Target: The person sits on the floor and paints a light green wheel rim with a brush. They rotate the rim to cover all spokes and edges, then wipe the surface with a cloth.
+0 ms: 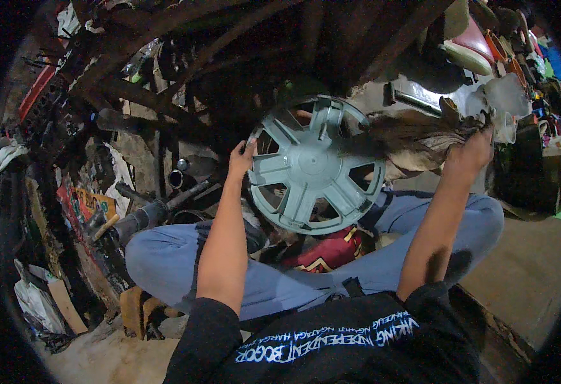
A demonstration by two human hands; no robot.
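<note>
A round grey plastic wheel cover with several spokes is held up in front of me, above my knees. My left hand grips its left rim. My right hand is closed on a crumpled brown rag that lies across the cover's upper right edge. I sit with legs folded in blue trousers.
Dark wooden beams and metal parts crowd the area ahead and to the left. A dark pipe or shaft lies by my left knee. Shelves with coloured goods stand at the right. A bare concrete floor lies to the right.
</note>
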